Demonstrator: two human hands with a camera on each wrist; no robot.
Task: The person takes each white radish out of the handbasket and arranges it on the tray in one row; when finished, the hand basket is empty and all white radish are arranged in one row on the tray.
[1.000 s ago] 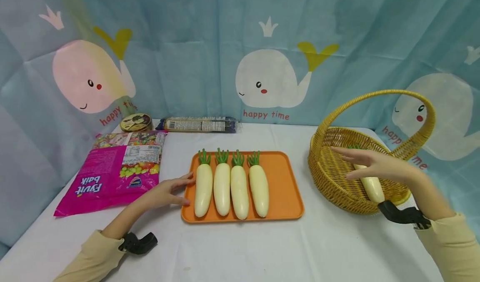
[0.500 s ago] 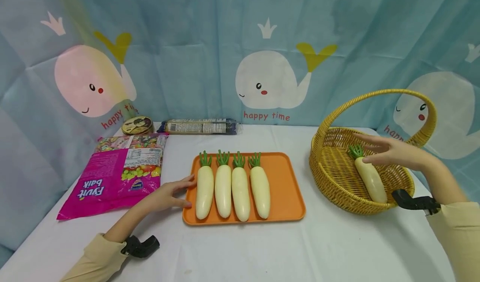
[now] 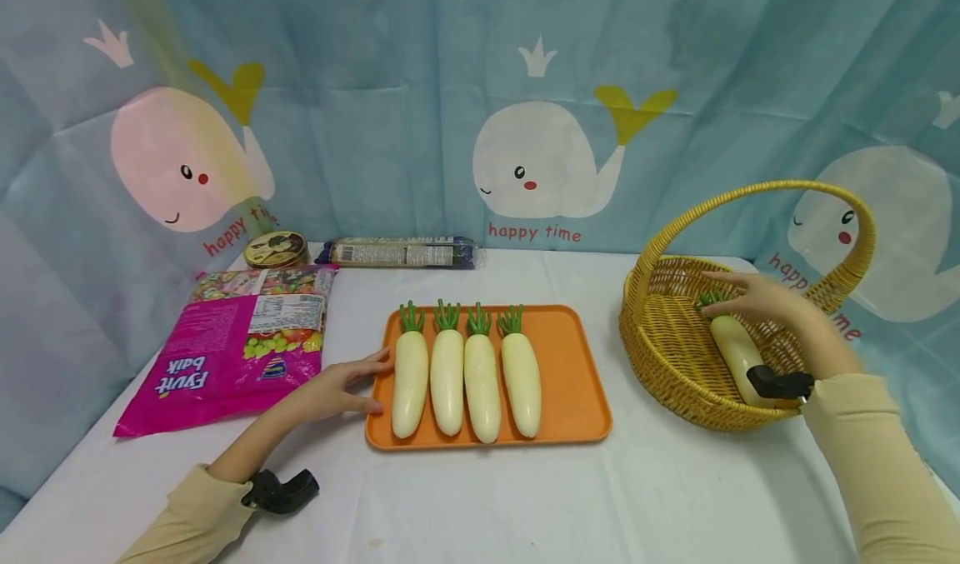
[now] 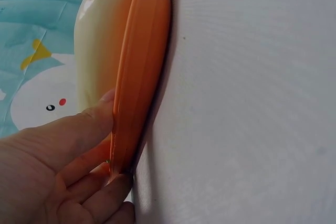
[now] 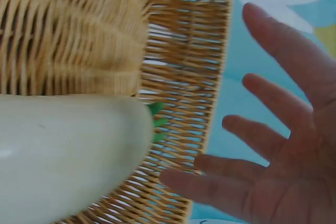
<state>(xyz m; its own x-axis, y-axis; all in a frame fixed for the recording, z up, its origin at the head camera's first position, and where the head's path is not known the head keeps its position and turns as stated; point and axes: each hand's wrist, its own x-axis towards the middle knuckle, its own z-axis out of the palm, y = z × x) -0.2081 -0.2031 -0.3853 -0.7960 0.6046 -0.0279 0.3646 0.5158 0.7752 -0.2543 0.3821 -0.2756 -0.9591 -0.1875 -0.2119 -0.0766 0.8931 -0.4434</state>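
Note:
In the head view, my left hand (image 3: 333, 391) holds the left edge of an orange tray (image 3: 570, 381). The left wrist view has the thumb (image 4: 89, 124) on the tray's rim and the other fingers curled at its outer side. Several white radishes (image 3: 482, 385) with green tops lie side by side on the tray. My right hand (image 3: 757, 299) is over a wicker basket (image 3: 660, 372) at the right, fingers spread and holding nothing. Inside the basket lies one more white radish (image 3: 735, 351); the hand partly covers its green top. In the right wrist view the fingertips are near the basket rim (image 5: 210, 114).
A pink candy bag (image 3: 217, 364) lies left of the tray, with a round tin (image 3: 276, 249) behind it. At the back is a long packet (image 3: 397, 252). The basket's tall handle (image 3: 757, 187) arches above the right hand. A whale-print curtain (image 3: 375, 131) hangs behind the white table.
My right hand first moves back and right over the basket, then a little left and lower above the radish's top. The left hand stays at the tray edge.

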